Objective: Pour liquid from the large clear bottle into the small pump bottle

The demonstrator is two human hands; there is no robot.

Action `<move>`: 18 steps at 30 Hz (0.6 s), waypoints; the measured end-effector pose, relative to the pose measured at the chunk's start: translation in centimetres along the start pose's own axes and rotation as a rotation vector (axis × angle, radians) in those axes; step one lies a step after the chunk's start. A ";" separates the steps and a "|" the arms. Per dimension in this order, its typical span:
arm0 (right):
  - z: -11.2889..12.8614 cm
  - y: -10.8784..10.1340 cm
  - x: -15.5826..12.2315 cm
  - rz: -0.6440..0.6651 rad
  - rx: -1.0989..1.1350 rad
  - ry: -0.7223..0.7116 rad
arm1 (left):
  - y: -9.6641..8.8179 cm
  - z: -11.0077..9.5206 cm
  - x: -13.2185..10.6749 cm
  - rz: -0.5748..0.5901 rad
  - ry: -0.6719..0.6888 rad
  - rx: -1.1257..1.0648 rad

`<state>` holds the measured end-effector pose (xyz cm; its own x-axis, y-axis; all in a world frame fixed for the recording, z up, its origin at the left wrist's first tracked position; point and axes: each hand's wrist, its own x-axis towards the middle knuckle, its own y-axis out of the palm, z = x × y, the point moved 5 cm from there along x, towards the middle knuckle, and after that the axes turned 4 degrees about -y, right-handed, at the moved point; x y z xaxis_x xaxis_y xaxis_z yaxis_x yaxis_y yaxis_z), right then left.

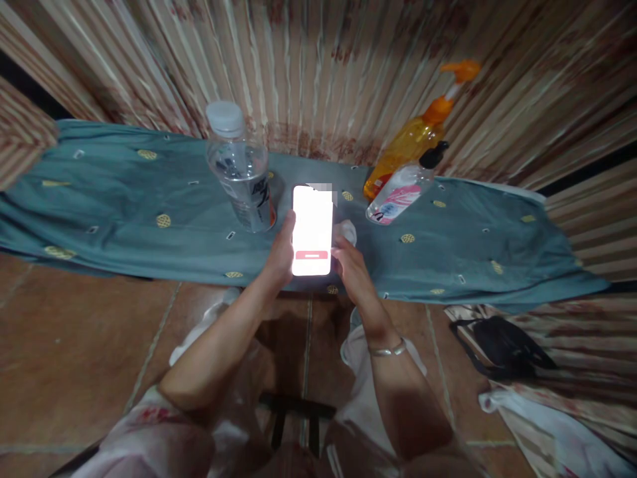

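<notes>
A smartphone (312, 229) with a bright white screen and a red bar near its bottom is held upright over the cloth-covered table. My left hand (283, 251) grips its left edge, thumb along the side. On the opposite edge, my right hand (350, 260) has its fingers curled at the phone's lower right side. Behind that hand lies a small whitish item (348, 231), partly hidden, whose kind I cannot make out. Left of the phone stands a clear plastic bottle (243, 176) with a white cap and a dark label.
An orange pump bottle (405, 146) and a clear bottle with a black top (401, 192) stand at the right. A green pineapple-print cloth (164, 192) covers the narrow table. Pleated curtains (318, 79) hang behind. A black bag (502, 345) lies low at the right.
</notes>
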<state>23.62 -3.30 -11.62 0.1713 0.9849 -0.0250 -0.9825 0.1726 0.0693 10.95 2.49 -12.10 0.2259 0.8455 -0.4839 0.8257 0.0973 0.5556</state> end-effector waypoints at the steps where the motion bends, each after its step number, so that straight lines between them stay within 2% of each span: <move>1: -0.1 0.0 0.0 0.004 -0.007 0.013 | 0.1 0.0 0.0 0.010 0.007 -0.004; 9: -0.8 1.1 -0.4 0.123 0.101 0.154 | 0.0 0.1 0.3 0.038 0.008 -0.024; 14: -0.4 1.6 -0.8 0.214 0.019 0.192 | -0.1 -0.2 0.3 0.059 0.097 0.068; 18: -0.2 1.6 -0.8 0.226 -0.096 0.182 | 0.1 -0.6 0.1 0.071 0.166 0.184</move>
<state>21.92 -3.83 -11.67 -0.0594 0.9783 -0.1985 -0.9982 -0.0607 -0.0006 10.73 2.90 -11.67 0.2112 0.9229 -0.3220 0.8945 -0.0496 0.4444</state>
